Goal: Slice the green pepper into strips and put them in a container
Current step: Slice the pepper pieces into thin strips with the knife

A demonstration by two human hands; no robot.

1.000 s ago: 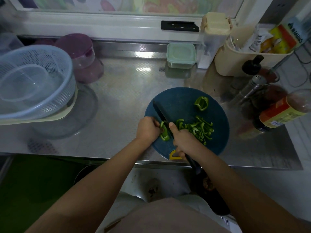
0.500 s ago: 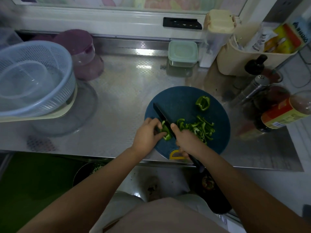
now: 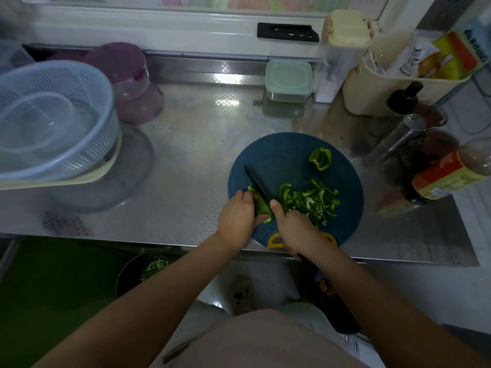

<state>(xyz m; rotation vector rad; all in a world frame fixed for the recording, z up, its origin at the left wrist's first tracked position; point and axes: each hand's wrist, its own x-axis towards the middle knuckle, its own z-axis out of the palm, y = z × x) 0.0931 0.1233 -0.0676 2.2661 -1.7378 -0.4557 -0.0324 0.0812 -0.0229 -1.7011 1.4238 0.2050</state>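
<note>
A round dark blue cutting board (image 3: 279, 155) lies on the steel counter. My left hand (image 3: 236, 217) holds a piece of green pepper (image 3: 261, 207) down at the board's near left. My right hand (image 3: 293, 227) grips a black knife (image 3: 256, 183), its blade resting on that piece. A heap of cut pepper strips (image 3: 310, 201) lies just right of the blade. One uncut pepper chunk (image 3: 320, 158) sits at the board's far right. A lidded pale green container (image 3: 288, 81) stands at the back of the counter.
A pale blue colander (image 3: 53, 120) with a clear bowl inside stands at the left, purple jars (image 3: 125, 78) behind it. Bottles (image 3: 446, 173), a shaker and a cream caddy (image 3: 385, 86) crowd the right. A dark pot (image 3: 140, 269) sits below the counter edge.
My left hand has slid back along the pepper piece, and the knife blade has shifted slightly left on it. The heap of strips has stayed where it was.
</note>
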